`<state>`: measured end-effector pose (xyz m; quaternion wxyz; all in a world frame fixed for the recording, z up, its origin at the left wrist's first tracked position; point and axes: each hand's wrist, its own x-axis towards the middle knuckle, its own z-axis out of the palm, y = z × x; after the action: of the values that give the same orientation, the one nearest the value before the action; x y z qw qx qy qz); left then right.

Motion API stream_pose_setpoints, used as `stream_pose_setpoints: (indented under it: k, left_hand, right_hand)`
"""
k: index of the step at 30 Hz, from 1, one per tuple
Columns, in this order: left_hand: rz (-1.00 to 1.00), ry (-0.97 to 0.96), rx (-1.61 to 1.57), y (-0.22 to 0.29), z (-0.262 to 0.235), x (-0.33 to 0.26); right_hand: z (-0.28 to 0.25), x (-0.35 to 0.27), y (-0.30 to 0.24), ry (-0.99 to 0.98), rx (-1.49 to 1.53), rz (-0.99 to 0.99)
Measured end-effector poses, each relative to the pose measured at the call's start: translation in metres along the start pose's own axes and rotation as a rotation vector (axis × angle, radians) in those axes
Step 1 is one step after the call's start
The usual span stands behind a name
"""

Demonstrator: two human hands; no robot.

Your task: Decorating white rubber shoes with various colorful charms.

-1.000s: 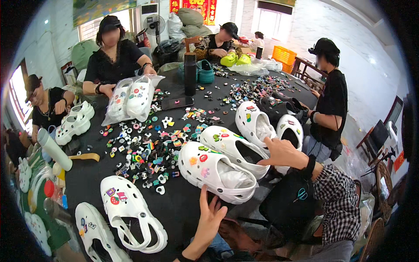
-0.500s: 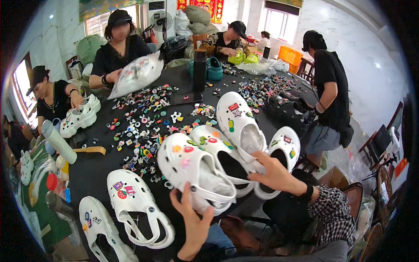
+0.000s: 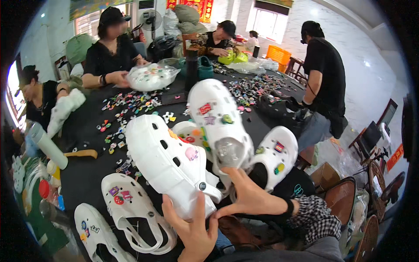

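Left hand [image 3: 192, 229]: fingers parted, holding the heel end of a tilted white clog [image 3: 159, 159].
Right hand [image 3: 248, 192]: forefinger at the heel of a toe-up white clog [image 3: 217, 115], thumb stretched toward the tilted one's heel; whether it pinches cannot be told.
Tilted white clog: directly before the person at the near side of the black counter [image 3: 87, 170], side wall showing, a pink charm on its upper.
Neighbours: a partly hidden clog [image 3: 183, 128] behind, a right-hand clog [image 3: 281, 150] with charms.
Left front: a strapped clog [image 3: 124, 192] beside another white clog [image 3: 91, 225].
Farther off: scattered charms [image 3: 137, 101], a dark bottle [image 3: 191, 70], lime clogs [image 3: 227, 57] at a co-worker's hands.
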<state>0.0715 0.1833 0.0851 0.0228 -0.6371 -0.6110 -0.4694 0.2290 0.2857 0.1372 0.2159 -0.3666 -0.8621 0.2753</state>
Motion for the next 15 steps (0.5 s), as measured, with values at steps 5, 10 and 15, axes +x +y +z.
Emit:
stream_pose_setpoints:
  k: [5,10,15]
  left_hand:
    - [-0.022,0.023,-0.113,-0.004,-0.002,0.006]
    - [0.012,0.017,0.002,-0.011,0.013,-0.017]
    - [0.001,0.066,-0.181,0.003,0.018,-0.018]
  right_hand:
    - [0.008,0.019,0.007,0.019,-0.012,-0.028]
    - [0.007,0.022,0.015,-0.047,-0.117,-0.149]
    - [-0.003,0.015,0.013,-0.141,-0.078,-0.186]
